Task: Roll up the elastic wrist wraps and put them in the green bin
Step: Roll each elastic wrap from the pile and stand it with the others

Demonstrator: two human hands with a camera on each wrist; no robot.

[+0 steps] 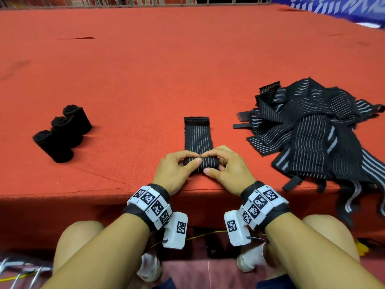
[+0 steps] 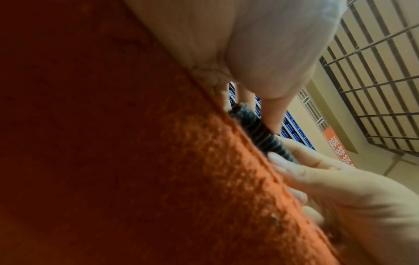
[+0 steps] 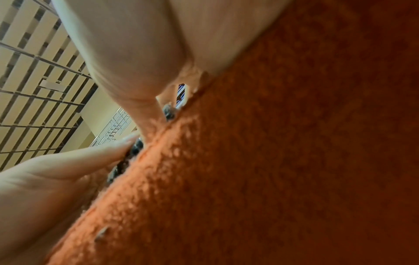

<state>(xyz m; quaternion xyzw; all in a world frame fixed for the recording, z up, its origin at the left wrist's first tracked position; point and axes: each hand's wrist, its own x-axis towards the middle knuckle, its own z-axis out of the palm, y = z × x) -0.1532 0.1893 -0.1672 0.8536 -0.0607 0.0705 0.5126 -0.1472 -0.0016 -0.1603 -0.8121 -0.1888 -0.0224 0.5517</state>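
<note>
head view: the wrist wrap [image 1: 199,140] lies near the red table's [image 1: 145,69] front edge, its long axis running away from the person, near end rolled crosswise; left hand [image 1: 175,170] and right hand [image 1: 226,167] pinch the roll, broad bare cloth beyond. wrist views: the roll [image 2: 260,136] lies on the cloth, thumbs on it

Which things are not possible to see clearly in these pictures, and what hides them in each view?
- Green bin: in no view.
- Rolled part of the wrap, head view: its ends covered by the left hand and right hand.
- Same roll, wrist views: blurred sliver behind palm and red cloth.
- Pile of loose wraps, head view: overlapping and cut by the right edge, so uncountable.
- Three finished rolls: too dark to see fasteners.
</note>
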